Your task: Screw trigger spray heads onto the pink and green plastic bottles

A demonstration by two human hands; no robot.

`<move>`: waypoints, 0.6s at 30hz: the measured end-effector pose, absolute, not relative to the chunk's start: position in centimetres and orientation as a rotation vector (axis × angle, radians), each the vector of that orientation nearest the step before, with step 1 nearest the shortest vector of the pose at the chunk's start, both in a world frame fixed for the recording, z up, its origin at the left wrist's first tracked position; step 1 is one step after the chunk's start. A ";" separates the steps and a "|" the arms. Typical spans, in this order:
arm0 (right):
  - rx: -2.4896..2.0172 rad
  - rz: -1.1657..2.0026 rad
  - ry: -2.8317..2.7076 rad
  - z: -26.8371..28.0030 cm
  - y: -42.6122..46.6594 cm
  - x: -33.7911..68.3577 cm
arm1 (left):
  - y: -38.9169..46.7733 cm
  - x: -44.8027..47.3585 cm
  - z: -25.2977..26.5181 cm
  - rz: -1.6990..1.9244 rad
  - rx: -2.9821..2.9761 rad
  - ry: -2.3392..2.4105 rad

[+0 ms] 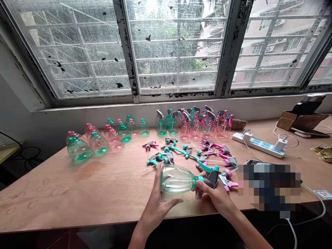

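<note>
A clear green spray bottle (177,178) lies on its side in the air above the table's front part, its base to the left. My left hand (159,204) cups the base end, thumb stretched out below it. At the neck, the fingers of my right hand (214,195) are closed around the teal collar of the trigger head (213,177), which sits on the bottle's mouth. Whether the collar is screwed tight I cannot tell. Behind my hands lie several loose teal and pink trigger heads (186,150) with thin tubes.
Several green and pink bottles without heads (98,143) stand at the back left. Bottles with trigger heads (198,129) stand in the back middle. To the right are a white power strip (259,143), cables, a brown box (286,120) and a blurred dark object (269,186).
</note>
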State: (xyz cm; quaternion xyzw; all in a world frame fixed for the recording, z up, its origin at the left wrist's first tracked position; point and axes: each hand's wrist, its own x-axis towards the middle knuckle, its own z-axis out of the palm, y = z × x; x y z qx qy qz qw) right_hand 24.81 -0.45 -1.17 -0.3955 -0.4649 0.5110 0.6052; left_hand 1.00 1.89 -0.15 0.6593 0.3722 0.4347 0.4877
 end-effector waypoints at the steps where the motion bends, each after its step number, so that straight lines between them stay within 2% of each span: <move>1: -0.921 1.183 -1.084 -1.0 -0.5 24.8 | 1.9 1.0 -0.1 1.065 1.584 0.900; 18: -0.943 1.161 -1.082 -1.2 -0.5 24.9 | 1.8 1.1 0.2 1.047 1.519 0.864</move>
